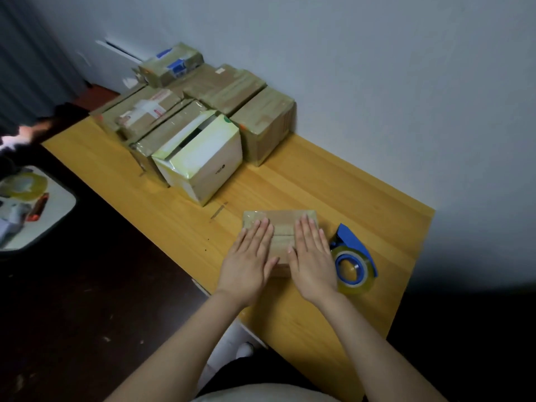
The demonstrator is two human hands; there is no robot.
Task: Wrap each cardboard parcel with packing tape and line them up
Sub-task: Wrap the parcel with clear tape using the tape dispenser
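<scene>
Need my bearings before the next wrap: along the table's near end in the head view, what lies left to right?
Order: left hand → right hand → blue tape dispenser; the taped parcel under both hands is left out.

A plain domestic room set up for packing
A wooden counter (348, 184) stands against a bare pale wall (377, 68) near a grey curtain (26, 53), stacked with taped cardboard parcels (261, 120) (a blue tape dispenser (352, 256) lies on it too).
</scene>
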